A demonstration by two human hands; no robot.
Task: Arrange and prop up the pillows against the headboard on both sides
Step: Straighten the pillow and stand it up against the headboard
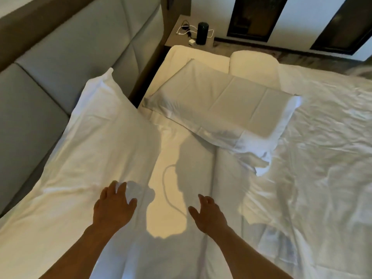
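A white pillow (96, 137) leans against the grey padded headboard (66, 47) on the near side. My left hand (114, 206) rests on this pillow's lower edge, fingers spread, pressing rather than gripping. My right hand (207, 214) hovers over the bare sheet beside it, fingers apart and empty. A second white pillow (221, 111) lies flat on the mattress farther along, near the headboard's end, its open case end flopping toward the bed's middle. Behind it sits another white pillow or folded bolster (253, 63).
The white sheet and wrinkled duvet (322, 148) cover the bed to the right. A nightstand (189, 37) beyond the far pillow holds a black cylinder speaker (202, 33) and white charger cables (185, 31). Dark window frames line the far wall.
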